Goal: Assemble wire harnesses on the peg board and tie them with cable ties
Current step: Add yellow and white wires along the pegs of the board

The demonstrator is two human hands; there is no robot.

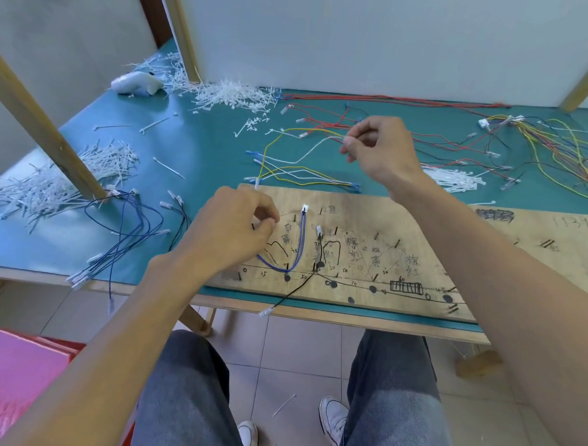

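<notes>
- The right hand (pixel 378 149) is raised above the green table mat (pixel 201 144), beyond the far edge of the plywood peg board (pixel 420 235); thumb and forefinger are pressed together on the end of a thin white-and-yellow wire pair (pixel 281 170), which trails down and left from the pinch.
- The left hand (pixel 233 233) rests on the near-left part of the peg board, fingers curled and thumb against forefinger. It seems to pinch the other end of that wire run, or a small connector, but the fingers hide what is held, so I cannot tell for certain.
- Already on the board, just right of the left hand: a blue-violet wire loop with a white plug (pixel 301 238), hung round black pegs, and beside it a black wire with a white connector (pixel 318 254) that runs off the board's near edge.
- Judged step: routing, not tying. A further wire is being brought in to be laid along the hand-drawn paths.
- The next move likely calls for lowering the right hand to the board, drawing the wire taut between both pinches, and seating it behind the pegs without lifting the blue loop.
- Supplies lie beyond the board: a heap of white cable ties (pixel 234 95) far left of it, and loose red wires (pixel 375 101) far behind it.
</notes>
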